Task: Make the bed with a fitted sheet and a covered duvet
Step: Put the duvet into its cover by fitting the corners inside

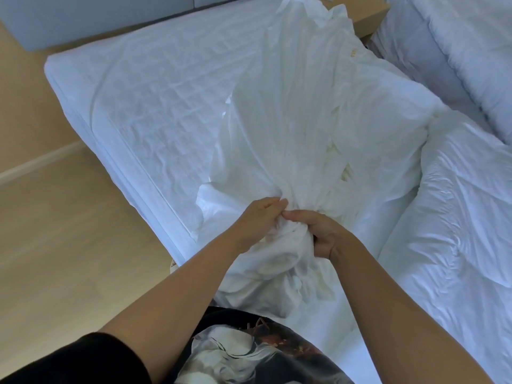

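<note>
Shirt: a dark printed shirt [235, 353] fills the bottom edge, right up against the near end of the bed.
Hands: the left grip [260, 217] and right grip [318, 231] touch side by side, both clamped tight on one gathered neck of the white sheet [291, 120].
Sheet: below the hands it bunches in a wad at the bed's near edge. Beyond them it fans out up the middle of the bed. I cannot tell whether it is the fitted sheet or the duvet cover.
Mattress: the quilted mattress [155, 101] lies uncovered on the left half, with its left edge and far-left corner exposed.
Floor: wooden floor [55, 217] runs open along the bed's left side.
Duvet: the rumpled duvet [457, 217] is heaped on the right, touching the sheet.
Far end: a grey cabinet [83, 18] stands past the far-left corner, and a wooden ledge [371, 15] and more white bedding [457, 45] are at the far right.
</note>
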The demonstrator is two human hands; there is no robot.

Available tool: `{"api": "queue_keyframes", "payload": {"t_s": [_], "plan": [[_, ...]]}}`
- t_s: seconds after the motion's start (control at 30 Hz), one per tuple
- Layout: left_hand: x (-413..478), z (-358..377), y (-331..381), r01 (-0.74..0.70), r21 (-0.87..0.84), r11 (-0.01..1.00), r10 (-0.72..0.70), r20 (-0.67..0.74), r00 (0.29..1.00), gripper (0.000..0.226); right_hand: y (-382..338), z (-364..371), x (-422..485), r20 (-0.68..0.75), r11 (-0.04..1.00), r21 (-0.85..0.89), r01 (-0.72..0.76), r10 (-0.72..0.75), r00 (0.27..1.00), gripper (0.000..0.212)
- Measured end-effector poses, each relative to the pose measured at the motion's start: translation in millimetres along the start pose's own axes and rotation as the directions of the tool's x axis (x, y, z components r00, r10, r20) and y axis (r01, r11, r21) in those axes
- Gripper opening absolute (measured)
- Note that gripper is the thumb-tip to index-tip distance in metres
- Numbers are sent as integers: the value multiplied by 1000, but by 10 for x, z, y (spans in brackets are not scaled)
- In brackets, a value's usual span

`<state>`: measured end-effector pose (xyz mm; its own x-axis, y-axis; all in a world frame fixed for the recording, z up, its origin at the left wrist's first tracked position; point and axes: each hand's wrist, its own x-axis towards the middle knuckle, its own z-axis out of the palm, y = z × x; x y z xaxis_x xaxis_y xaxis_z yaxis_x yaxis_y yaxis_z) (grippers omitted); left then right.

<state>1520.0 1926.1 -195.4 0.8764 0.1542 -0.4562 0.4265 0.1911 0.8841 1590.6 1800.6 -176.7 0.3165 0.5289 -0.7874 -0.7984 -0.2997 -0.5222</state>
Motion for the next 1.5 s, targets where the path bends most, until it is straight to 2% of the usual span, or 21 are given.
{"api": "queue_keyframes", "payload": {"t_s": [0.03, 0.13, 0.27, 0.3, 0.4, 0.5, 0.57, 0.7, 0.8, 0.87, 0.93, 1.0, 1.07, 1.13, 1.17, 1.2, 1.27, 1.3, 1.37, 1.43, 1.5], "plan": [[-22, -10, -18, 50, -54, 997, -48, 36, 998, 29, -12, -6, 17, -1, 998, 63, 30, -30, 1000, 33], [-23, -26, -78, 48, 47, 998, -49, 33, 998, 27, 17, 28, 79, -49, 981, 165, 98, -91, 995, 28], [9, -142, -110, 1, -14, 1000, -5, -268, 963, 20, 27, 66, 140, -120, 952, 213, 220, -198, 973, 12], [33, -177, -98, 28, -12, 1000, -30, -323, 946, 21, 20, 74, 155, -136, 951, 196, 238, -214, 967, 12], [132, -169, -12, 101, 62, 993, -79, -284, 956, 39, 43, 138, 180, -207, 979, 16, 201, -193, 959, 13], [221, -88, 93, 67, 250, 966, 14, -308, 951, 39, 67, 183, 162, -193, 989, -85, 120, -135, 972, 11], [201, -25, 94, 1, 371, 929, 129, -325, 937, 38, 48, 155, 135, -139, 992, -78, 98, -108, 984, 23], [93, 48, -2, -165, 222, 961, 226, -291, 930, 38, 19, 29, 73, -45, 997, -19, 73, -74, 996, 22], [55, 14, -14, -161, -11, 987, 157, -169, 973, 28, 14, -37, 54, -71, 985, 70, 156, -151, 986, 22], [84, -21, -13, -41, -108, 993, 33, -70, 997, 19, 17, -38, 69, -80, 967, 138, 214, -205, 976, 26], [159, -52, -44, 80, -66, 995, -83, -43, 996, 16, 40, -20, 75, -76, 965, 159, 210, -200, 977, 33], [235, -111, -54, 135, 120, 984, -121, -117, 986, 48, 67, -24, 57, -59, 976, 128, 176, -170, 984, 29], [302, -227, -65, 219, 494, 842, -123, -220, 968, 72, 79, -58, 19, -61, 984, 99, 147, -142, 988, 24], [315, -342, -83, 302, 796, 524, -155, -259, 953, 75, 74, -110, -2, -82, 984, 111, 140, -131, 988, 30], [312, -379, -77, 284, 856, 432, -173, -230, 958, 67, 71, -126, -8, -88, 984, 112, 135, -126, 988, 33], [312, -404, -63, 224, 872, 434, -155, -173, 973, 54, 70, -137, -12, -94, 987, 99, 126, -117, 989, 33], [291, -384, 1, 66, 772, 633, -21, -67, 997, 40, 78, -131, -19, -96, 995, 43, 88, -83, 992, 27], [273, -363, 56, 17, 659, 752, 43, -75, 996, 39, 87, -115, -24, -85, 998, 15, 61, -59, 995, 25], [286, -327, 188, 23, 364, 931, 37, -157, 987, 36, 114, -79, -30, -61, 1000, -20, 13, -14, 998, 25], [270, -278, 263, 71, 228, 971, -39, -143, 989, 41, 128, -53, -33, -61, 1000, -7, 3, -3, 998, 29], [215, -235, 248, 106, 355, 929, -110, -9, 994, 46, 138, -42, -27, -54, 997, 67, 40, -36, 998, 25]]}}
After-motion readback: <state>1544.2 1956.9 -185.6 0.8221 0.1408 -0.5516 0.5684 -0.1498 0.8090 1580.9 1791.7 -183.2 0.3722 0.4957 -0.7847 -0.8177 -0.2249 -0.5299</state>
